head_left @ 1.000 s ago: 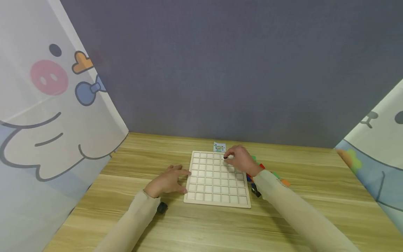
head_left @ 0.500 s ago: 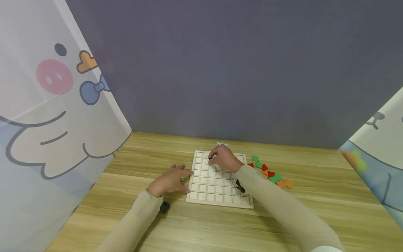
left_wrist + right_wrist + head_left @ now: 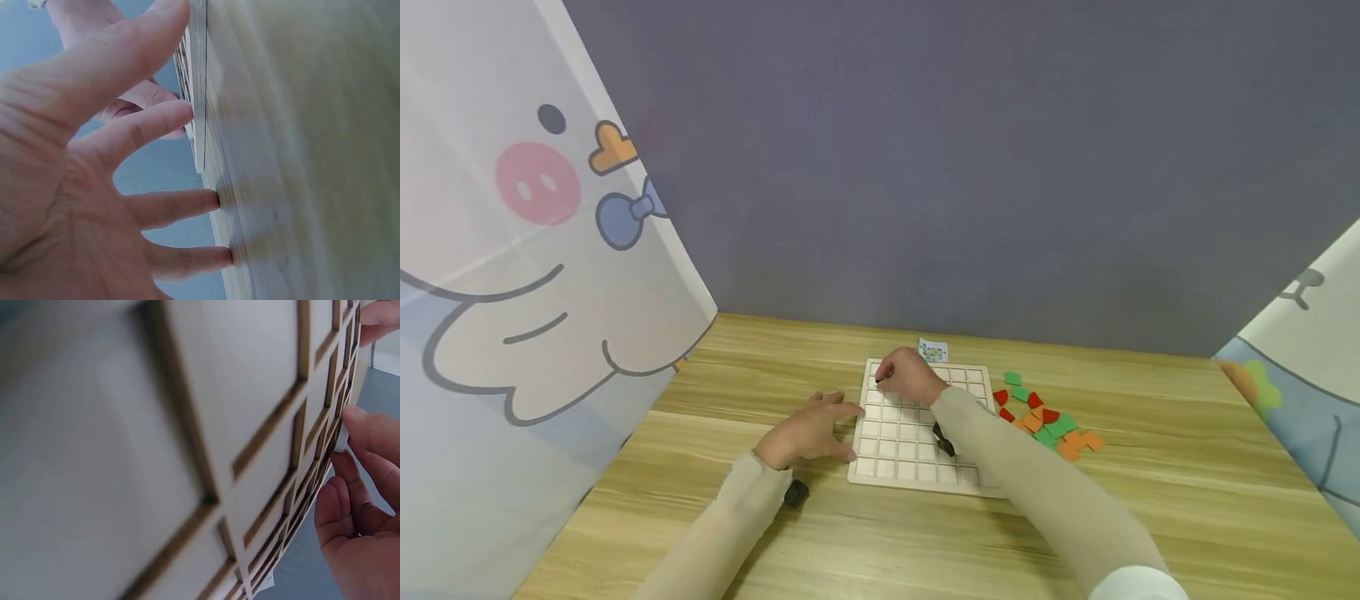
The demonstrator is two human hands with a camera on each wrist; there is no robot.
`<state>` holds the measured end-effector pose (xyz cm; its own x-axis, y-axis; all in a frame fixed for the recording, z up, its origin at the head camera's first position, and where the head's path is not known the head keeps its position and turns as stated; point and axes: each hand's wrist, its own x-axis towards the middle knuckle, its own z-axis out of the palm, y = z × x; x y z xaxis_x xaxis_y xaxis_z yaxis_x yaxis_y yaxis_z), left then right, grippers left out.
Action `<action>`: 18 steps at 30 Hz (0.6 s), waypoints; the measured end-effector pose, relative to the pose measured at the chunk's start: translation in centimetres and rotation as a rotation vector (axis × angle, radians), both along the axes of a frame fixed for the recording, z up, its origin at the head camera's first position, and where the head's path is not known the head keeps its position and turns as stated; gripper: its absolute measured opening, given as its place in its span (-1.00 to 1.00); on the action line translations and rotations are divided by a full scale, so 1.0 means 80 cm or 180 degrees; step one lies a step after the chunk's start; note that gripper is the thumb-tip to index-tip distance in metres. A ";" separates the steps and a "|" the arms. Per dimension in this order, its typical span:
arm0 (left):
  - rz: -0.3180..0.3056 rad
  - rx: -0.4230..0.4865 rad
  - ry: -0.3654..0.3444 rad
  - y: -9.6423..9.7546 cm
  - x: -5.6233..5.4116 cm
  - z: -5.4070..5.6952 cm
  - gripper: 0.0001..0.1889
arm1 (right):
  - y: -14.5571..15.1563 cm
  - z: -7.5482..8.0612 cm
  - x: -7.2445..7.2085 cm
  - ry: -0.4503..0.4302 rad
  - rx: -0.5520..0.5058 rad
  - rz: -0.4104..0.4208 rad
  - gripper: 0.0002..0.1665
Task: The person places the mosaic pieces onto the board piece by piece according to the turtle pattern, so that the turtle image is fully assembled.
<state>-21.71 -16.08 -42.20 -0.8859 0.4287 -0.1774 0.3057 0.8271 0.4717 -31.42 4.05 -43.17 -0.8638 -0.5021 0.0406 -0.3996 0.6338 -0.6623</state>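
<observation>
A light wooden grid board [image 3: 887,471] with square cells lies on the table. My right hand [image 3: 910,377] is over its far left corner, thumb and fingers pinching a small thin tile [image 3: 342,439]. That tile looks dark in the head view and pale along its edge in the right wrist view, where it sits right at the grid cells. At the board's left side is my left hand [image 3: 808,429], fingers spread. Its thumb and index fingertip meet the board's edge, while two other fingertips [image 3: 209,200] rest on the tabletop.
Right of the board lies a loose scatter of green tiles [image 3: 1013,378], red tiles [image 3: 1002,397] and orange tiles [image 3: 1093,440]. A small printed card [image 3: 933,351] lies behind the board. A grey wall [image 3: 970,183] rises at the table's far edge.
My right hand has moved left across the board's far rows with the pinched tile, uncovering the coloured tiles at the right. The left hand stays at the board's edge.
</observation>
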 end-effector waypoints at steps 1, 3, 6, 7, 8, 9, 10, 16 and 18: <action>0.0005 -0.0002 -0.0012 0.000 0.000 0.000 -0.30 | -0.001 0.000 0.000 0.0000 0.0010 -0.0011 -0.93; 0.0012 -0.0009 -0.0023 0.000 0.000 0.000 -0.30 | -0.003 -0.001 0.000 0.0031 0.0024 -0.0005 -0.93; 0.0015 -0.0028 -0.0016 0.001 0.001 0.000 -0.31 | -0.005 -0.002 -0.001 0.0100 0.0029 0.0021 -0.94; 0.0018 -0.0038 -0.0017 0.001 0.001 0.001 -0.31 | -0.005 -0.002 -0.001 0.0126 0.0019 0.0034 -0.95; 0.0020 -0.0041 -0.0021 0.001 0.001 0.001 -0.31 | -0.006 -0.002 -0.002 0.0162 0.0011 0.0046 -0.95; 0.0026 -0.0043 -0.0029 0.002 0.001 0.001 -0.32 | -0.007 -0.002 -0.002 0.0188 0.0006 0.0051 -0.95; 0.0034 -0.0050 -0.0037 0.002 0.001 0.002 -0.32 | -0.007 -0.003 -0.002 0.0219 0.0005 0.0055 -0.95; 0.0073 -0.0080 -0.0100 0.003 0.000 0.005 -0.33 | -0.010 -0.001 0.000 0.0281 0.0095 0.0036 -0.96; 0.0080 -0.0094 -0.0107 0.004 0.000 0.005 -0.32 | -0.011 0.001 0.001 0.0309 0.0140 0.0078 -0.96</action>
